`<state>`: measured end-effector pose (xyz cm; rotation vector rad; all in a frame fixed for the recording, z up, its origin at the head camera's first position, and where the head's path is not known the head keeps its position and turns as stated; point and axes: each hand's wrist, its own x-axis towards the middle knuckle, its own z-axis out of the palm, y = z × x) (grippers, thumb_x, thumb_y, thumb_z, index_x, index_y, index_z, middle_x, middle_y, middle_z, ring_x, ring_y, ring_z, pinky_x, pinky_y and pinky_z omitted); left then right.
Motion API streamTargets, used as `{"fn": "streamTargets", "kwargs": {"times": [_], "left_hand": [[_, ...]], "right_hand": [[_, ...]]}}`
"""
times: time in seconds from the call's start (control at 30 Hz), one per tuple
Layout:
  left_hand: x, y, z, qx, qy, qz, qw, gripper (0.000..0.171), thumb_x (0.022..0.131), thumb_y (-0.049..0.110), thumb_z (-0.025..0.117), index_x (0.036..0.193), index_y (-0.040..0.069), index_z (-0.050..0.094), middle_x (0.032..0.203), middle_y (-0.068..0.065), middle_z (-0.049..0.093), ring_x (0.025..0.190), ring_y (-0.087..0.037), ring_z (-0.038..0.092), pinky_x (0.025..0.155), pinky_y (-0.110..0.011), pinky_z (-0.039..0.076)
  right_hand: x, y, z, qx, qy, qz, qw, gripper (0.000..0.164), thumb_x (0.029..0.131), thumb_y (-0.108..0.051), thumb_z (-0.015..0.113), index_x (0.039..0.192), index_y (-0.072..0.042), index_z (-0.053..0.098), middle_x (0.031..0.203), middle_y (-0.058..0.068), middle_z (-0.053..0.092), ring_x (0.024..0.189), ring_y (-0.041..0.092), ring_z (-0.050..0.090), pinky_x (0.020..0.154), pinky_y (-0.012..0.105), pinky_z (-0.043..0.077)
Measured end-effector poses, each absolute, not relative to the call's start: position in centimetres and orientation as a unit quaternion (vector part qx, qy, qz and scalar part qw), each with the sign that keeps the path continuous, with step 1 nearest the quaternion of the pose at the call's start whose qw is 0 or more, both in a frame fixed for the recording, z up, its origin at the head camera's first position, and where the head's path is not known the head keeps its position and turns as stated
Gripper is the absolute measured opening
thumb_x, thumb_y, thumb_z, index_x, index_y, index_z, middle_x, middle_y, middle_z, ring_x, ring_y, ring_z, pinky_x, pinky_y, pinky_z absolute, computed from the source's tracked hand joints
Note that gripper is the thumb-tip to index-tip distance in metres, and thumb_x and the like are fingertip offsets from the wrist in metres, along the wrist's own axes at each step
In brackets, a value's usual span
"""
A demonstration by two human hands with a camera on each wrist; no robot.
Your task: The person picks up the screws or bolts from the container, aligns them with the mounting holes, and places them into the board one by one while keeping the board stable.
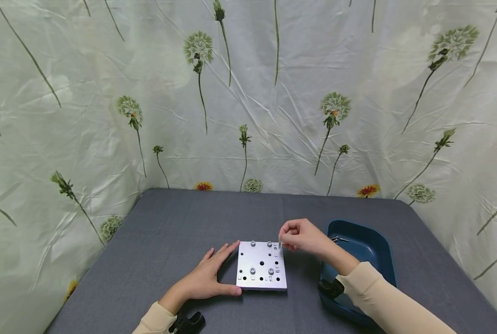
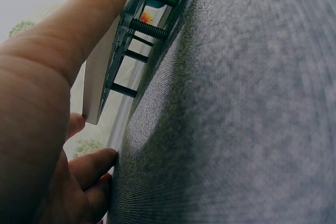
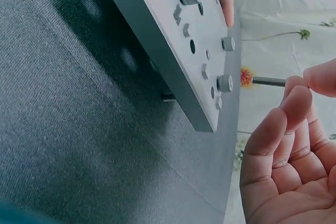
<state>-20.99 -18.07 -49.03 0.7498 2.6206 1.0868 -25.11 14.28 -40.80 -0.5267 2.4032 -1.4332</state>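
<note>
Silver square metal plate [image 1: 248, 259] sits on the grey cloth-covered tabletop [image 1: 215, 218]; four silver cylindrical-headed screws [image 1: 271, 271] stand in it. Left hand [image 1: 208, 278], fingers extended, braces the plate's nine o'clock edge, grasping nothing. Right hand [image 1: 300, 239] pinches a slim grey threaded metal screw [image 3: 269, 81], tip down, near the one o'clock corner. Blue plastic tray [image 1: 385, 243] at three o'clock. Step in hand looks like fitting another screw; next move likely calls for aligning tip with hole, lowering straight, releasing.
</note>
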Motion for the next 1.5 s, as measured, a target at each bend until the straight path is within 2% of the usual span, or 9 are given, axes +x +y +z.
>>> {"fn": "streamTargets", "kwargs": {"times": [0.17,0.73,1.5], "left_hand": [[-21.0,-17.9,-48.9,0.254,0.887,0.372,0.107,0.116,0.081,0.056,0.091,0.172,0.023,0.028,0.176,-0.011,0.034,0.165,-0.044,0.026,0.130,-0.076,0.006],[-21.0,-17.7,-48.8,0.249,0.889,0.369,0.109,0.116,0.081,0.057,0.091,0.172,0.023,0.029,0.176,-0.010,0.035,0.165,-0.042,0.026,0.130,-0.076,0.006],[-20.8,-17.8,-48.7,0.252,0.885,0.376,0.109,0.116,0.081,0.055,0.091,0.172,0.020,0.029,0.176,-0.011,0.034,0.165,-0.042,0.026,0.130,-0.076,0.006]], "right_hand": [[-25.3,13.6,-41.0,-0.194,0.833,-0.491,0.164,0.015,0.100,-0.011,0.068,0.101,0.003,0.072,0.077,0.005,0.069,0.068,0.013,0.059,0.064,0.027,0.055],[-25.8,12.5,-41.9,-0.188,0.831,-0.484,0.198,0.012,0.098,-0.008,0.068,0.098,0.003,0.072,0.082,0.004,0.075,0.071,0.010,0.067,0.069,0.027,0.061],[-25.3,12.1,-41.8,-0.183,0.838,-0.463,0.226,0.010,0.095,-0.009,0.072,0.099,0.000,0.073,0.077,-0.002,0.070,0.069,0.008,0.064,0.066,0.026,0.060]]}}
